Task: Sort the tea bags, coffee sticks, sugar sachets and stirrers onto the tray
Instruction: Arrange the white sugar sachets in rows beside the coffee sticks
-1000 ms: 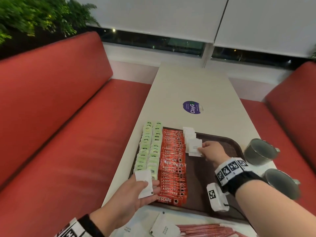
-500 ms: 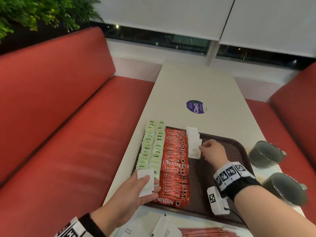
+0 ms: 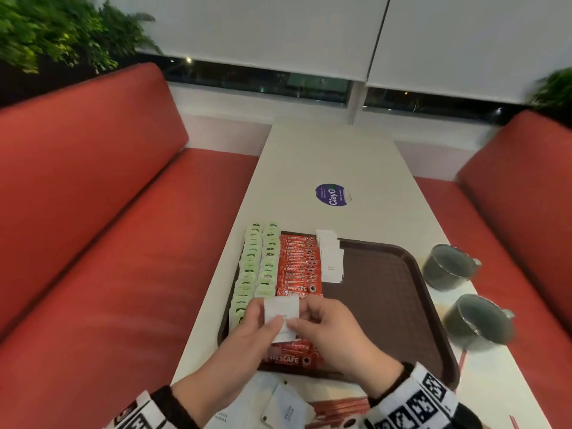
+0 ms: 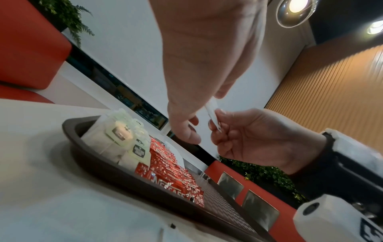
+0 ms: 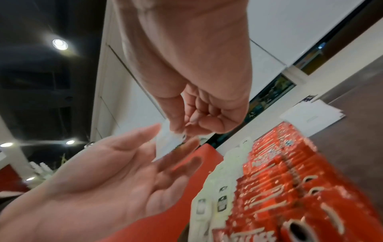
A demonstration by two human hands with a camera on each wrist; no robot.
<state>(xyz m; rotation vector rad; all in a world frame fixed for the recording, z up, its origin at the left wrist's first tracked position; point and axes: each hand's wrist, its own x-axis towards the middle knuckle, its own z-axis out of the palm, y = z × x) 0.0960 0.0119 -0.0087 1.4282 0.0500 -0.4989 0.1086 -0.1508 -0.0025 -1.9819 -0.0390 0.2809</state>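
With both my left hand (image 3: 247,332) and right hand (image 3: 328,329) pinching one sugar sachet (image 3: 281,317) above the tray (image 3: 402,305), I feared a mistimed release dropping it onto the coffee sticks (image 3: 298,267).

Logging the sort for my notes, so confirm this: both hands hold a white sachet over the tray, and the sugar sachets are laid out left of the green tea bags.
Wrong side. In the head view the sugar sachets lie right of the coffee sticks, far from the tea bags. Both hands do hold the white sachet over the tray.
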